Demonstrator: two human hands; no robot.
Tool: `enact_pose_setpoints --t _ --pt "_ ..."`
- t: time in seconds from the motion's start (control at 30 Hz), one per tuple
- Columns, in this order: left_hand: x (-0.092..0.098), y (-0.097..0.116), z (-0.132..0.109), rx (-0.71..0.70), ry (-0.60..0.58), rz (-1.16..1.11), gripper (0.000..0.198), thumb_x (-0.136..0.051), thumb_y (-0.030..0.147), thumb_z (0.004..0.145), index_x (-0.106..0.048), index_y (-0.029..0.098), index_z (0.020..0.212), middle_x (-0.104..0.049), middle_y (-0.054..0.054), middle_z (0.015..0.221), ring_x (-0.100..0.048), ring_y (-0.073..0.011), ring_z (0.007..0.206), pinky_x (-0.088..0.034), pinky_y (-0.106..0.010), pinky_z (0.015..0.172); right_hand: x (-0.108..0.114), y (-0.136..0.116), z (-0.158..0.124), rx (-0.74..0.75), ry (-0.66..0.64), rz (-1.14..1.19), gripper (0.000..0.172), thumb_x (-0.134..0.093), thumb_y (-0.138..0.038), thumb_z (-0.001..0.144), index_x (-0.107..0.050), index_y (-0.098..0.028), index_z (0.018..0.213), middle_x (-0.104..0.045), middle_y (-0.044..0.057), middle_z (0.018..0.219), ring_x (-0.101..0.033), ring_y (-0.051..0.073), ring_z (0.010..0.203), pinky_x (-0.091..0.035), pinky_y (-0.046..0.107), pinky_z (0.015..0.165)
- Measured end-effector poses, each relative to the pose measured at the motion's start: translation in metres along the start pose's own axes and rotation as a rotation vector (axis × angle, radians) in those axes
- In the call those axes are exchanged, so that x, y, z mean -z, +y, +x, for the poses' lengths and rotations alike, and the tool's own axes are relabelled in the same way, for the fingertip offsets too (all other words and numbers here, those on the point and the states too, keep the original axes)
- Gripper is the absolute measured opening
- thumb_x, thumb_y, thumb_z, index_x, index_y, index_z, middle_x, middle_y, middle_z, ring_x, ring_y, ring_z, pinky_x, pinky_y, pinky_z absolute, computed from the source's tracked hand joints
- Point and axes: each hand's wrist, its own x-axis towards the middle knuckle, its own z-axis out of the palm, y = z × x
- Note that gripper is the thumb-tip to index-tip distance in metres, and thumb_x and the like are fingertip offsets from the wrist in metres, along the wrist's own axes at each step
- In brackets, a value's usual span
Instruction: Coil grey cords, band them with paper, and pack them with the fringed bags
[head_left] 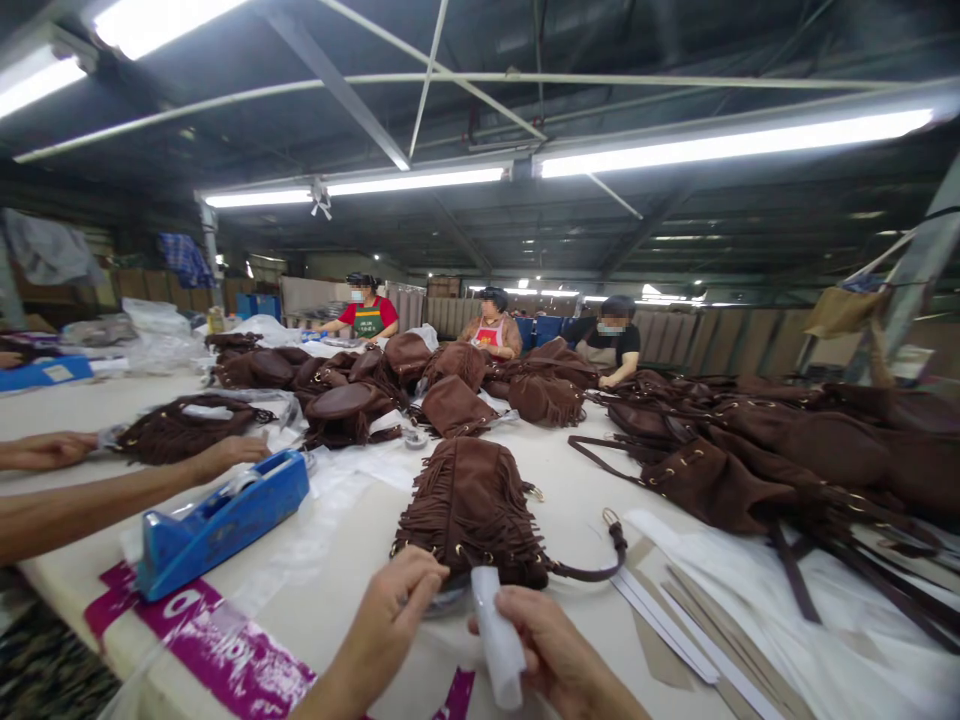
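A dark brown fringed bag (pixel 476 490) lies on the table in front of me, its eyelet edge toward me and its buckled strap (pixel 592 572) stretching right. My left hand (pixel 397 600) is closed, fingertips pinched together against the near edge of the bag; what they grip is hidden. In my right hand (pixel 544 635) is a rolled white wrapping sheet (pixel 496 640), held between thumb and fingers. The upper end of the roll touches the bag's near edge beside the strap.
A blue tape dispenser (pixel 225 525) stands at left, with a co-worker's arms (pixel 150 485) by another fringed bag (pixel 187 428). Brown bags pile up behind and at right (pixel 810 440). Card strips (pixel 675 620) and white sheets (pixel 787 570) lie right. Several people work across the table.
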Motion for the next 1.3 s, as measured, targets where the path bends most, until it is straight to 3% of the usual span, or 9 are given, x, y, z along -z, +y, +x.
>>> enact_pose_setpoints --t 0.1,0.23,0.43,0.63,0.77,0.9,1.0,1.13,1.3 --pt "0.025 -0.004 0.006 0.027 0.061 0.117 0.023 -0.046 0.027 0.091 -0.068 0.019 0.088 -0.065 -0.008 0.089 -0.06 -0.0233 0.086 -0.046 -0.031 0.081 0.023 -0.018 -0.017 0.042 0.077 -0.393 0.041 -0.068 -0.051 0.072 -0.064 -0.013 0.087 -0.07 0.007 0.072 -0.034 0.002 0.033 -0.012 0.019 0.036" --pt "0.028 -0.024 0.001 -0.04 -0.131 0.411 0.032 -0.047 0.005 0.072 -0.067 0.019 0.092 -0.063 -0.009 0.101 -0.056 -0.025 0.099 -0.043 -0.036 0.09 0.036 -0.02 -0.021 0.179 0.123 -0.679 0.039 -0.057 -0.053 0.077 -0.061 -0.015 0.079 -0.071 0.009 0.074 -0.043 0.007 0.04 -0.024 0.02 0.038" --pt "0.009 -0.043 -0.005 -0.016 -0.28 0.605 0.021 -0.052 0.006 0.074 -0.065 0.018 0.085 -0.058 -0.01 0.11 -0.051 -0.0282 0.106 -0.042 -0.041 0.091 0.013 -0.008 -0.024 0.28 0.204 -0.974 0.044 -0.053 -0.052 0.08 -0.063 -0.016 0.102 -0.07 0.006 0.078 -0.064 0.022 0.073 -0.045 0.028 0.062" --pt "0.045 -0.054 -0.004 -0.072 -0.324 0.478 0.018 -0.049 0.004 0.077 -0.059 0.019 0.079 -0.055 -0.007 0.123 -0.049 -0.0229 0.115 -0.039 -0.031 0.1 -0.004 -0.002 -0.023 0.203 0.262 -1.157 0.074 -0.061 -0.02 0.071 -0.042 -0.014 0.142 -0.073 0.001 0.08 -0.066 0.022 0.085 -0.043 0.027 0.075" --pt "0.063 -0.057 -0.007 -0.104 -0.374 0.545 0.02 -0.044 0.005 0.08 -0.059 0.019 0.08 -0.056 -0.008 0.124 -0.048 -0.0254 0.116 -0.038 -0.036 0.1 0.01 -0.002 -0.019 0.27 0.234 -1.199 0.045 -0.053 -0.019 0.08 -0.059 -0.014 0.124 -0.072 0.003 0.079 -0.065 0.02 0.081 -0.043 0.026 0.072" --pt "0.049 -0.039 -0.006 -0.046 -0.369 0.713 0.024 -0.059 0.011 0.073 -0.061 0.02 0.095 -0.061 -0.008 0.113 -0.048 -0.0289 0.113 -0.028 -0.049 0.106 0.018 -0.006 -0.021 0.335 0.212 -1.259 0.021 -0.052 -0.019 0.082 -0.071 -0.017 0.09 -0.072 0.006 0.085 -0.065 0.021 0.082 -0.042 0.027 0.071" --pt "0.023 -0.03 0.001 -0.002 -0.348 0.802 0.03 -0.065 0.014 0.072 -0.063 0.018 0.101 -0.063 -0.009 0.108 -0.049 -0.0317 0.108 -0.03 -0.053 0.1 0.011 -0.012 -0.014 0.407 0.078 -1.22 0.027 -0.054 -0.017 0.079 -0.072 -0.019 0.1 -0.074 0.006 0.095 -0.066 0.021 0.089 -0.044 0.026 0.078" --pt "-0.001 -0.037 0.011 -0.011 -0.398 0.848 0.013 -0.055 0.007 0.081 -0.063 0.017 0.079 -0.066 -0.008 0.092 -0.054 -0.0267 0.094 -0.037 -0.045 0.087 0.0 -0.027 0.013 0.494 -0.018 -1.171 0.033 -0.054 -0.018 0.078 -0.071 -0.018 0.105 -0.074 0.006 0.1 -0.066 0.023 0.093 -0.047 0.027 0.082" --pt "0.015 -0.032 0.008 -0.161 -0.634 0.634 0.018 -0.068 0.005 0.073 -0.058 0.02 0.071 -0.069 0.005 0.09 -0.055 -0.0194 0.103 -0.03 -0.038 0.102 0.012 -0.057 0.057 0.518 0.113 -1.158 0.038 -0.048 -0.02 0.083 -0.066 -0.021 0.116 -0.073 0.004 0.104 -0.065 0.025 0.098 -0.049 0.031 0.084"
